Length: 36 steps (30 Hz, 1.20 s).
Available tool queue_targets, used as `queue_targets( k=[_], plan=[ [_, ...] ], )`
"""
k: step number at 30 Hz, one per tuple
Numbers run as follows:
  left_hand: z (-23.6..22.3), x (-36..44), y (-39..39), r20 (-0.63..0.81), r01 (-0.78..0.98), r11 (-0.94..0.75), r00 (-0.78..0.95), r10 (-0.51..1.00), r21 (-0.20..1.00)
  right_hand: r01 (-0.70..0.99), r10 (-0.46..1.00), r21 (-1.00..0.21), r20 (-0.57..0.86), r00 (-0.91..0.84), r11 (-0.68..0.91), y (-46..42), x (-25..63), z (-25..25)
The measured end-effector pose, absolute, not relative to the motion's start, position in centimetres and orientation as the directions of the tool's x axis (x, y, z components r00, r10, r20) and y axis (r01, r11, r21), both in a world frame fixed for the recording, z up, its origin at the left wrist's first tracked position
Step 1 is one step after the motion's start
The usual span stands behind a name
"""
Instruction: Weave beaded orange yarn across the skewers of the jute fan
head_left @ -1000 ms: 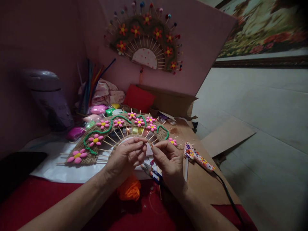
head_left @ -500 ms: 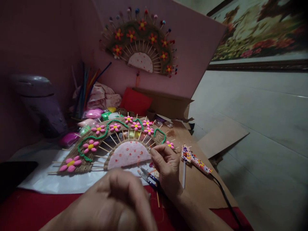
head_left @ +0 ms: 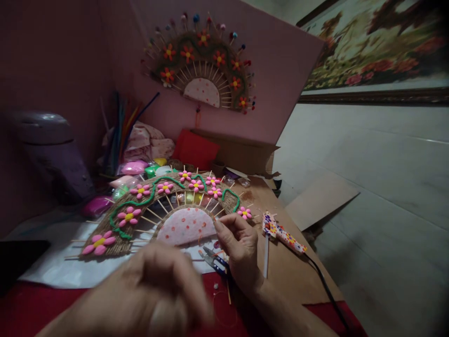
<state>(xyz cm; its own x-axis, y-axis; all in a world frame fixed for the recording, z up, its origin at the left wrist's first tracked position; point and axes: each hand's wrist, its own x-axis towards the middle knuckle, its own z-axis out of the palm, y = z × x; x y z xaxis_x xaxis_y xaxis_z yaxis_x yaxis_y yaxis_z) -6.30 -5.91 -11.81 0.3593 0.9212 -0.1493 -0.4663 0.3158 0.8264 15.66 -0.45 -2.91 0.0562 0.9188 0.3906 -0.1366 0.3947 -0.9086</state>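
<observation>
My right hand (head_left: 238,243) is closed in a pinch, thumb against forefinger, by the right end of the fan's pale dotted half-circle (head_left: 187,227). A tiny orange bit, apparently thread, shows at those fingertips. Closest to the camera, my left hand (head_left: 157,285) is blurred, its fingers curled inward; what they hold, if anything, is hidden. Beyond both hands lies a fan-shaped twine and stick piece (head_left: 121,236) with pink flowers and a green wavy cord. Snips (head_left: 213,261) with dark handles lie beside my right wrist. A thin thread loop (head_left: 225,323) rests on the red cloth.
A flower-patterned glue gun (head_left: 284,234) with a black cable lies on brown cardboard (head_left: 291,276) at right. Bags of coloured clay (head_left: 133,167), pipe cleaners (head_left: 121,131) and a purple flask-like container (head_left: 52,150) stand behind. A similar fan (head_left: 201,70) hangs on the pink board.
My left hand has moved a little left and down, uncovering more of the red cloth and thread. My right hand keeps its pinch. The whole view has shifted slightly.
</observation>
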Motion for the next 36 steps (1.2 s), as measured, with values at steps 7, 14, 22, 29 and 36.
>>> queue_targets(
  k=[7, 14, 22, 29, 36],
  plan=[
    [3.4, 1.4, 0.7, -0.136, -0.308, 0.217, 0.263, 0.955, 0.926, -0.107, 0.920, -0.914, 0.388, 0.050, 0.391, -0.6, 15.5, -2.9],
    [-0.3, 1.4, -0.1, -0.126, -0.358, 0.226, 0.280, 0.952, 0.906, -0.110, 0.910, -0.905, 0.414, 0.000, 0.412, -0.8, 15.3, -2.4],
    [-0.2, 1.6, 0.0, -0.083, -0.305, 0.148, 0.216, 0.973, 0.941, -0.082, 0.905, -0.907, 0.420, -0.073, 0.414, -1.0, 15.3, -2.7],
    [-0.9, 1.5, 0.4, -0.014, -0.294, 0.055, 0.140, 0.990, 0.954, -0.049, 0.908, -0.911, 0.412, -0.080, 0.409, -1.1, 15.2, -2.7],
    [-0.9, 1.9, 0.2, -0.093, -0.353, 0.126, 0.107, 0.990, 0.927, 0.040, 0.909, -0.909, 0.412, -0.053, 0.415, -0.9, 15.1, -3.1]
  ],
)
